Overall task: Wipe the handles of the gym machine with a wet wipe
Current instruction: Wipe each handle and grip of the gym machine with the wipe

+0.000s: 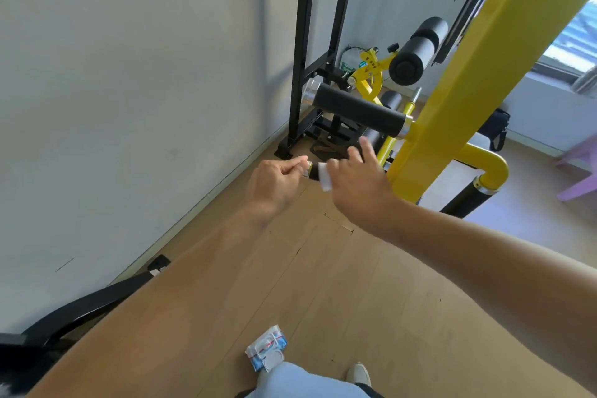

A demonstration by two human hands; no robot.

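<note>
A yellow and black gym machine [465,81] stands ahead. My left hand [277,184] pinches the silver end cap of a short black handle [312,172] between thumb and forefinger. My right hand [358,181] lies over that handle from the right, pressing a white wet wipe [324,178] around it. Most of the handle is hidden under my right hand. A longer black foam handle [358,109] runs above my hands. On the right, another black grip [465,200] hangs from a yellow elbow tube.
A pack of wet wipes [267,351] lies on the wooden floor by my knee. A white wall [129,90] is close on the left, with a black frame [303,52] against it. A thick yellow post [452,100] slants up on the right.
</note>
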